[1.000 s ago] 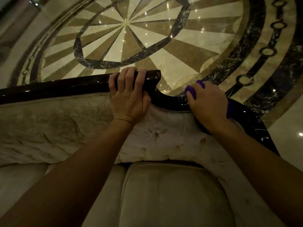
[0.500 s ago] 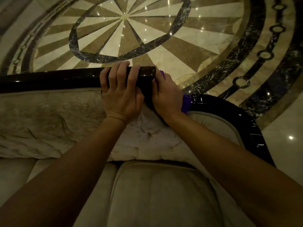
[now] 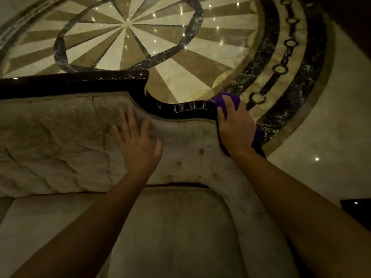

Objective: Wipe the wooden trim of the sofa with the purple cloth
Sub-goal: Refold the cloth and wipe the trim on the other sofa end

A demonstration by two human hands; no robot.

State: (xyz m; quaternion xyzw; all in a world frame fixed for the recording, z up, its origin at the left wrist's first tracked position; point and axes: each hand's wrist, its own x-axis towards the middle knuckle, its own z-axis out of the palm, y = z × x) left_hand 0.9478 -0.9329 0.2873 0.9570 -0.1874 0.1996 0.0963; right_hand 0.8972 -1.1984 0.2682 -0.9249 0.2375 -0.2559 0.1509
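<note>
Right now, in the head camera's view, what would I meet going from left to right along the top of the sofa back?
Straight stretch of the wooden trim → left hand, open on the upholstery → curved dip of trim → right hand pressing the purple cloth on the trim.

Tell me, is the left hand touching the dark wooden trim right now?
Apart. In the head view the left hand lies open over the beige upholstery, its fingertips ending below the wooden trim, with a strip of fabric between them.
</note>
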